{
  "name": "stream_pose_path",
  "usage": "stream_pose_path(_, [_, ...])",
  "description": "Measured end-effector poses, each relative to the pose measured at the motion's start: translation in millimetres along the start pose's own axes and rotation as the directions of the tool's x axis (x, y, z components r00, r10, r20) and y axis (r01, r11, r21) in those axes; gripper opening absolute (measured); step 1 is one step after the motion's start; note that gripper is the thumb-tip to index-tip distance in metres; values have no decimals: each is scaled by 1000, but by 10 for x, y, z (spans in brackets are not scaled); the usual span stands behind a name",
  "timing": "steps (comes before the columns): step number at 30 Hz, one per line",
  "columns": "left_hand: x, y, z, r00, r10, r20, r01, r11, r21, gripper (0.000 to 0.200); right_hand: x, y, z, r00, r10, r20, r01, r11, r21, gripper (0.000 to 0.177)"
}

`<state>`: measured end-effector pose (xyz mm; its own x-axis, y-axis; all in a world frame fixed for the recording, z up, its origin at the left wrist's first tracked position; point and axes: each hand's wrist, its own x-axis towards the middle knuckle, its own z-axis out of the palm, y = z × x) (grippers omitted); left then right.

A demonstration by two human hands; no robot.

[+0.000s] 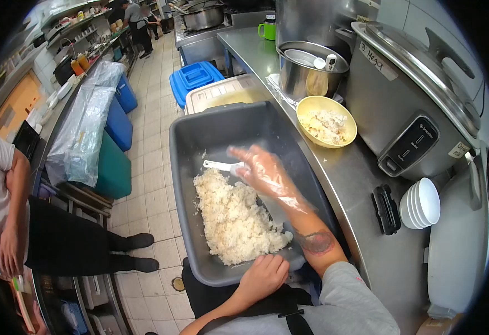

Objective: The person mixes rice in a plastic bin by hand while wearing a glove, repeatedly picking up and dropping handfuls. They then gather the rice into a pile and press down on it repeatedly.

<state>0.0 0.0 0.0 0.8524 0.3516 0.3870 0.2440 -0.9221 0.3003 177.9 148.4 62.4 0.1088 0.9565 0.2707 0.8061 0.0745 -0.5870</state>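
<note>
A deep grey plastic tub [186,223] holds a large mound of cooked white rice [236,220]. My right hand [261,170], in a clear plastic glove, is over the tub beyond the rice, its fingers apart. Just beside and partly under those fingers lies a white rice paddle [217,165]; the hand hides its far part. My left hand [264,277] is bare and curls its fingers over the tub's near rim.
On the steel counter [345,184] at right stand a yellow bowl [302,124] with rice scraps, a steel pot [294,78], a large rice cooker [386,84] and stacked white bowls [423,204]. Lidded bins [194,78] stand beyond the tub. A co-worker [10,206] is at left.
</note>
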Motion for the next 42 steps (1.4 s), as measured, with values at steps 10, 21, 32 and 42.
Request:
stream_pose_path(10, [11,5,-8,1000,8,-27,-9,1000,-26,17,105,279,-1261,664,-299,-685,-197,814,-546,34])
stream_pose_path(21, [0,7,13,998,6,-57,-7,1000,-8,16,-666,-71,-1474,515,410,-753,-244,912,330,32])
stream_pose_path(32, [-27,7,-22,999,5,-50,-4,1000,9,17,-838,-90,-940,881,388,-270,-326,912,248,21])
stream_pose_path(42, [-20,4,-3,998,14,-67,-15,1000,-8,16,-630,45,-1060,623,235,-747,-235,966,107,48])
